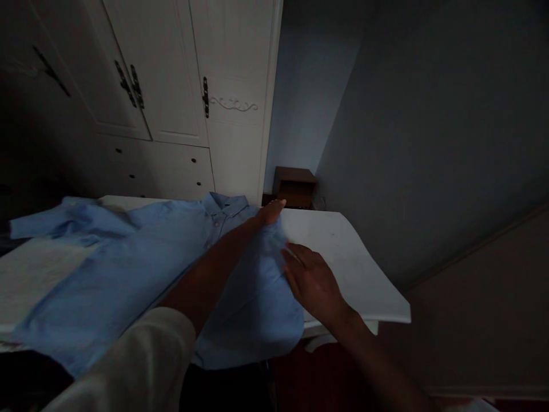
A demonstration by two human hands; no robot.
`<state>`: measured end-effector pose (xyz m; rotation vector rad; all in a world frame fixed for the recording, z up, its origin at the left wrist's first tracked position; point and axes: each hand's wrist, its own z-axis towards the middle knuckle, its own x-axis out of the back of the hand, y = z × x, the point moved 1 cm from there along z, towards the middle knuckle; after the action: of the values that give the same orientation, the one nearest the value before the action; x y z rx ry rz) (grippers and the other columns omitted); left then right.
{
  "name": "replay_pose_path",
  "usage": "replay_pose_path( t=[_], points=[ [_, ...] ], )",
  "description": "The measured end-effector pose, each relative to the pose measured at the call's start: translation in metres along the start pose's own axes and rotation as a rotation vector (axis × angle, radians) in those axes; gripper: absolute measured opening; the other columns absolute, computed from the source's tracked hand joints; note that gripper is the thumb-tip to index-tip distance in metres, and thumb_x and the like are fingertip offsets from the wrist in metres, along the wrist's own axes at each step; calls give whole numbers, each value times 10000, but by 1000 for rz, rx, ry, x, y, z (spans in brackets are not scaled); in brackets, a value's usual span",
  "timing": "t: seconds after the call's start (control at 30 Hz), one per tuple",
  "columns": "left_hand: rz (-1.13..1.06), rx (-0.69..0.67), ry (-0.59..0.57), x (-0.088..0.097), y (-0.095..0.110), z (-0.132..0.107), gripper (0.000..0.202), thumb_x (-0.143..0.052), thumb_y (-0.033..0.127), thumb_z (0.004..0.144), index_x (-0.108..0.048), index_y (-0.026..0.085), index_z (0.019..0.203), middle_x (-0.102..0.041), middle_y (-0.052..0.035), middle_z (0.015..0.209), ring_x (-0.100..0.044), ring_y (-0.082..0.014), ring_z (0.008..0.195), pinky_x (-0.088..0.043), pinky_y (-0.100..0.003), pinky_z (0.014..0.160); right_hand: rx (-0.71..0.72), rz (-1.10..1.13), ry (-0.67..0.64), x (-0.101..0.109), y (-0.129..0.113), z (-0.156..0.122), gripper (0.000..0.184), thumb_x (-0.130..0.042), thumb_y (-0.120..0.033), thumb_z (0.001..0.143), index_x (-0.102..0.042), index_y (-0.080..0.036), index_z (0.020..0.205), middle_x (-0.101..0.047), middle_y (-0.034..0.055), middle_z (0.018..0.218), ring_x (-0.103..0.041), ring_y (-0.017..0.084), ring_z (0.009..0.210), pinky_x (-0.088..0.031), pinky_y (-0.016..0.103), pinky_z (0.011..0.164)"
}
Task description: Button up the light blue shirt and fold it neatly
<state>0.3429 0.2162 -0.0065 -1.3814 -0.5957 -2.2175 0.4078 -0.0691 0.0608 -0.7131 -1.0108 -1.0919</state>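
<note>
A light blue button-up shirt lies spread on a white table, collar toward the far edge. My left hand reaches across it and rests flat near the right shoulder, beside the collar, fingers stretched out. At the shirt's right side, my right hand lies with fingers extended onto the sleeve fabric. The room is dim, so I cannot tell whether either hand pinches the cloth.
A white wardrobe with dark handles and drawers stands behind the table. A small brown nightstand sits in the corner by the grey wall. The table's right end shows bare surface.
</note>
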Motion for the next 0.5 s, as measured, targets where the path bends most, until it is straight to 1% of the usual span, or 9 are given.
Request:
replay_pose_path(
  t=[0.07,0.1,0.17,0.23,0.3,0.37,0.43,0.5],
  points=[
    [-11,-16,-23,9,2,-1,462,-236,230,1005,-472,79,1372,-531,-158,1415,-451,-232,1349,-363,-393,1097,88,41,-8,-6,-14,8,406,-476,-330,983,-561,-137,1330,-493,161,1447,-445,294,1339,-408,473,1075],
    [-18,-28,-48,14,5,-4,458,-236,230,1007,-475,82,1369,-506,-151,1441,-417,-229,1374,-347,-385,1108,104,53,-25,-12,-18,12,442,-489,-377,978,-546,-142,1348,-461,165,1474,-415,303,1367,-385,487,1096],
    [-42,-77,-107,21,11,-14,439,-270,281,1011,-517,132,1342,-476,-111,1477,-367,-217,1408,-326,-371,1124,77,64,-75,-28,-23,18,546,-501,-468,960,-510,-125,1385,-410,192,1504,-373,332,1397,-350,514,1119],
    [-71,-111,-187,25,17,-27,416,-347,365,994,-560,203,1313,-470,-72,1488,-348,-208,1422,-315,-370,1136,3,70,-136,-46,-22,19,647,-465,-535,955,-484,-67,1402,-380,242,1505,-353,365,1404,-327,534,1130],
    [-93,-106,-250,25,21,-40,434,-405,431,966,-555,248,1330,-463,-66,1494,-335,-220,1431,-300,-401,1146,-58,86,-193,-60,-19,14,716,-393,-573,966,-458,-16,1412,-363,279,1499,-337,385,1408,-310,548,1136],
    [-110,-78,-275,23,21,-49,485,-416,466,954,-512,253,1379,-445,-84,1505,-317,-239,1439,-277,-442,1154,-74,120,-230,-66,-16,3,751,-329,-592,975,-411,-12,1445,-339,279,1511,-310,377,1423,-292,553,1147],
    [-130,-50,-283,20,21,-52,525,-409,492,952,-480,246,1409,-421,-101,1519,-304,-254,1444,-257,-467,1158,-63,160,-253,-66,-15,-11,775,-308,-614,972,-344,-37,1488,-288,256,1542,-265,354,1446,-284,546,1158],
    [-161,-24,-289,17,20,-50,555,-427,524,938,-479,238,1411,-408,-111,1526,-303,-263,1444,-249,-467,1160,-61,183,-274,-62,-16,-25,787,-303,-623,970,-291,-54,1513,-233,237,1567,-225,333,1463,-284,534,1165]
  ],
)
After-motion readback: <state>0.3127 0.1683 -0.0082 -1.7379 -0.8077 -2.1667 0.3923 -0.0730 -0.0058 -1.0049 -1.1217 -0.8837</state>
